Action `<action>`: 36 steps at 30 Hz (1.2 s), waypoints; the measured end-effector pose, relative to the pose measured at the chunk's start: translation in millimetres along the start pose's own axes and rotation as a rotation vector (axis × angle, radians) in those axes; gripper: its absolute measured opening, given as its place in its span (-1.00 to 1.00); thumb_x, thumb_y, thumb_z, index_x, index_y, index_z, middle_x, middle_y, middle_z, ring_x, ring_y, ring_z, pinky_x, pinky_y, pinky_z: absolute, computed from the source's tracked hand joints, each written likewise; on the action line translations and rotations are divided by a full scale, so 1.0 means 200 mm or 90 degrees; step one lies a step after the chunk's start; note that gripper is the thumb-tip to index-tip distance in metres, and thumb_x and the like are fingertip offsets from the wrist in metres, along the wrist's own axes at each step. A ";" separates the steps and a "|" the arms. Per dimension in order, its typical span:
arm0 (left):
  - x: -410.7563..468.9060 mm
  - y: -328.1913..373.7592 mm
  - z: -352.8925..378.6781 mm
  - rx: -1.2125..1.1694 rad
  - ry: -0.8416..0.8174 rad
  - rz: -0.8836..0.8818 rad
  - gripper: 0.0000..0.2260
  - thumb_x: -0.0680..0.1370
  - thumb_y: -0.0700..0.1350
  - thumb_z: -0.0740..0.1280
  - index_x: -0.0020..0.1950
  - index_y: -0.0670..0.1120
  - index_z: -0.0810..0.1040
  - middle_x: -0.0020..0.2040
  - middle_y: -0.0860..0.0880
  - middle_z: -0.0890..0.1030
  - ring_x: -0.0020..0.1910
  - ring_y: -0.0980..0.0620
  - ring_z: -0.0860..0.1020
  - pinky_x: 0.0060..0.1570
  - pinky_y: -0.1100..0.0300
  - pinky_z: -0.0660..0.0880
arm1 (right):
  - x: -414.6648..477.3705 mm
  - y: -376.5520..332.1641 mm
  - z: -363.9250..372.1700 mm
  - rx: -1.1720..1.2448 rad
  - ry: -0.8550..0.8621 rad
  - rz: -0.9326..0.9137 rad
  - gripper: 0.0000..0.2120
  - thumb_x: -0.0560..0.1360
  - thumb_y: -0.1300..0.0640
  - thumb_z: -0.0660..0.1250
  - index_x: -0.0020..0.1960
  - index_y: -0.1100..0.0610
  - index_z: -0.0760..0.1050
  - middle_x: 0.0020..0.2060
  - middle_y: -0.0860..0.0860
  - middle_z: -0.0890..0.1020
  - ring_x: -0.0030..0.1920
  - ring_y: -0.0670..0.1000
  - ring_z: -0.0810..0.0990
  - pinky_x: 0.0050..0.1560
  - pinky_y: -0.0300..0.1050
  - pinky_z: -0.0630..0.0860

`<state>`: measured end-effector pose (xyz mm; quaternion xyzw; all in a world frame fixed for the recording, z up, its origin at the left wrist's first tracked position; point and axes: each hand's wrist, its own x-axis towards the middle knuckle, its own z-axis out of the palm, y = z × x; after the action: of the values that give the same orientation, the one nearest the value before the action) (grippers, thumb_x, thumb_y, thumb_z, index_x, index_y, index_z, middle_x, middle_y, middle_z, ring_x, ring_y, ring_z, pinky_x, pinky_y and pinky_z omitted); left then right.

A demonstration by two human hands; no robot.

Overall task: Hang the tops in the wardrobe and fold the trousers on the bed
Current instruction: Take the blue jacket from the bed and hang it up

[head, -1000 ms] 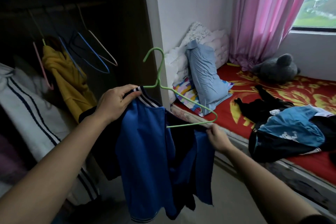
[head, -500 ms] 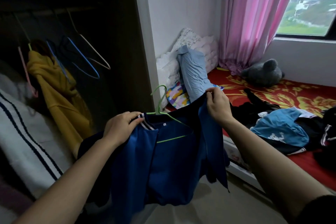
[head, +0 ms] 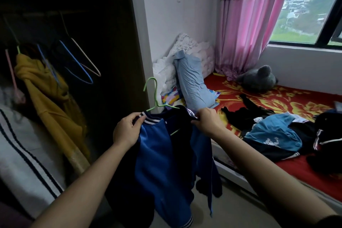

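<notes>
A blue and navy jacket [head: 162,155] with a striped collar hangs on a green hanger [head: 154,96] in front of me, between the wardrobe and the bed. My left hand [head: 126,129] pinches the collar on the left side. My right hand [head: 208,121] grips the jacket's right shoulder over the hanger's arm. The hanger's hook stands up above the collar. A pile of dark and light blue clothes [head: 273,133] lies on the red bed [head: 299,172].
The open wardrobe [head: 111,42] at left holds a yellow top [head: 48,102] and several empty hangers [head: 79,65] on its rail. A striped white garment [head: 24,150] hangs at far left. Pillows [head: 192,81], a grey plush toy [head: 259,79] and a pink curtain [head: 246,24] are by the bed's head.
My right hand pulled the jacket's right shoulder up onto the hanger and now sits level with my left hand. The hanger's right arm, bare a second ago, is covered by the jacket.
</notes>
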<state>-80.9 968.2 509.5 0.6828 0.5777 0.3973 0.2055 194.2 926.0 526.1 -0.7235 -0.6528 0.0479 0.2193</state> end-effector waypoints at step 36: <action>0.08 0.25 -0.33 -0.381 0.027 0.061 -0.90 0.46 -0.12 0.49 -0.04 -0.05 0.69 -0.13 0.02 0.73 -0.11 0.08 0.68 -0.09 0.24 0.61 | 0.11 -0.02 -0.25 0.018 0.239 -0.229 -0.66 0.61 -0.16 0.22 0.12 0.08 0.55 0.01 0.01 0.63 0.04 0.12 0.55 -0.06 -0.08 0.31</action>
<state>-100.8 960.4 590.0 0.6101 0.4063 0.5731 0.3665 211.7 935.5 578.3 -0.5893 -0.7179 -0.1179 0.3515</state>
